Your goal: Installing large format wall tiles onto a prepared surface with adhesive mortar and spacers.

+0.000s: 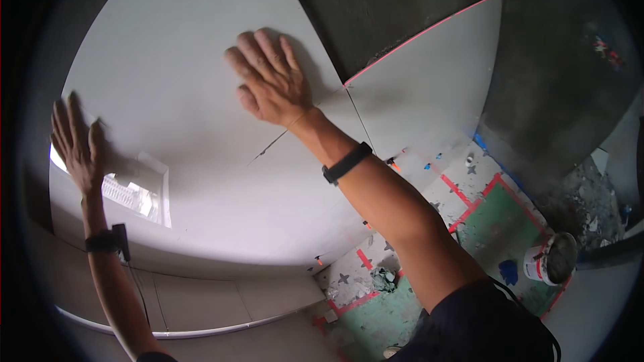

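A large, glossy, pale tile [174, 40] covers much of the wall in front of me. My right hand [272, 84] lies on it with the fingers spread, close to its right edge. Further left, my left hand [77, 141] is stretched out at the tile's left side, fingers apart; whether its whole palm touches cannot be made out. Neither hand holds anything. Below my right hand runs a joint, with a dark streak [270, 146] along part of it. Black bands circle both wrists. A window's reflection shows beside my left wrist.
Right of the tile, another pale tile [436, 60] has a pink-red line along its top, beneath a dark grey wall [396, 7]. Small orange clips [394, 165] sit low down. On the floor are green sheeting [500, 218], red tape, rubble [590, 194], a bucket [533, 265] and a ledge [201, 305] at lower left.
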The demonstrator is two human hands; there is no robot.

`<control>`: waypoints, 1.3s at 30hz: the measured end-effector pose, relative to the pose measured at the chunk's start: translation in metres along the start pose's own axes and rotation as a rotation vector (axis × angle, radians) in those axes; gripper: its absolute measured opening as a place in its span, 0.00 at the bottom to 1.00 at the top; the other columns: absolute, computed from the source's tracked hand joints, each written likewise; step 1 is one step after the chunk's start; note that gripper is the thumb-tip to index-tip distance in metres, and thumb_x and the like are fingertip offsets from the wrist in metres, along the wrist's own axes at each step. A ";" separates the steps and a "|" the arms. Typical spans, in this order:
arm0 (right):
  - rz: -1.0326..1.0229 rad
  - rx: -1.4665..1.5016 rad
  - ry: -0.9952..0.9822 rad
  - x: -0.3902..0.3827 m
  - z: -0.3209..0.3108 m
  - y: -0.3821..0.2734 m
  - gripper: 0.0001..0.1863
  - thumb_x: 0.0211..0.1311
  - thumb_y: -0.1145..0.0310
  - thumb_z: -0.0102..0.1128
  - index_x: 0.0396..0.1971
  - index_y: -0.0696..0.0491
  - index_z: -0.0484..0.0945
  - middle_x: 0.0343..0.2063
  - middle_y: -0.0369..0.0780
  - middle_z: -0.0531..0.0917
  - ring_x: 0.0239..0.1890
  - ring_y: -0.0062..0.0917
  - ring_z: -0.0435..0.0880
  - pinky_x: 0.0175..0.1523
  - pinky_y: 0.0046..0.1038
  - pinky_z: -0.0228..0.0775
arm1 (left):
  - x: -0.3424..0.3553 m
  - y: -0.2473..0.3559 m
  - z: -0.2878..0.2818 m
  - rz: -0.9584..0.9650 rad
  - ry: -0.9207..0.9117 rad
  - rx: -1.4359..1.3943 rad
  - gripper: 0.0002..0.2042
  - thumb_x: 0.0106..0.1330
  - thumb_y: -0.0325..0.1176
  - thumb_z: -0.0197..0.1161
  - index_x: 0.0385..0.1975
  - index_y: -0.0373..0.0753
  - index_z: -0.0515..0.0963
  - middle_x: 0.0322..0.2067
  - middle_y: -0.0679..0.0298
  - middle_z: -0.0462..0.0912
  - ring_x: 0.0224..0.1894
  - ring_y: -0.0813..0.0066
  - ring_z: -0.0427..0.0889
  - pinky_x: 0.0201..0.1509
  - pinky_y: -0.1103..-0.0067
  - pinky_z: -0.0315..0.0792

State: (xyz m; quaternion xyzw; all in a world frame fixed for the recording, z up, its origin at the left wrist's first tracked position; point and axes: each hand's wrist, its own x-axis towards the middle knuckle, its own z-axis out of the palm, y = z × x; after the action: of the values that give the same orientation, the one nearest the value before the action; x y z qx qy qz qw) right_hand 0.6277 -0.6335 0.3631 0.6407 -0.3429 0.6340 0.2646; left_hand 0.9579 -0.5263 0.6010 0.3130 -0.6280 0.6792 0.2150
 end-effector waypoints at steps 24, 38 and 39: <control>-0.046 -0.081 0.110 0.191 0.038 -0.198 0.49 0.70 0.43 0.52 0.73 0.70 0.48 0.74 0.62 0.49 0.78 0.56 0.42 0.78 0.54 0.30 | -0.075 -0.057 -0.075 -0.291 -0.387 0.154 0.32 0.75 0.59 0.40 0.78 0.60 0.50 0.78 0.64 0.48 0.80 0.64 0.45 0.83 0.61 0.33; -0.038 -0.196 0.128 0.209 0.040 -0.180 0.50 0.72 0.35 0.42 0.74 0.65 0.49 0.75 0.58 0.50 0.78 0.52 0.44 0.79 0.52 0.30 | -0.073 -0.052 -0.058 -0.309 -0.234 0.068 0.32 0.74 0.61 0.40 0.76 0.65 0.51 0.77 0.67 0.51 0.79 0.67 0.47 0.83 0.61 0.34; -0.060 -0.171 0.075 0.212 0.043 -0.181 0.50 0.72 0.35 0.42 0.74 0.65 0.48 0.75 0.57 0.49 0.78 0.53 0.43 0.78 0.53 0.31 | -0.075 -0.055 -0.058 -0.316 -0.235 0.089 0.32 0.74 0.61 0.40 0.76 0.65 0.51 0.77 0.67 0.51 0.79 0.67 0.47 0.83 0.61 0.34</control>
State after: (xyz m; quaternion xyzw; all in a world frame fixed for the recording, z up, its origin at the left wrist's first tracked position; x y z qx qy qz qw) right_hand 0.7870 -0.5761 0.5887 0.6017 -0.3662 0.6176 0.3499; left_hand 1.0394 -0.4552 0.5874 0.4941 -0.5610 0.6231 0.2302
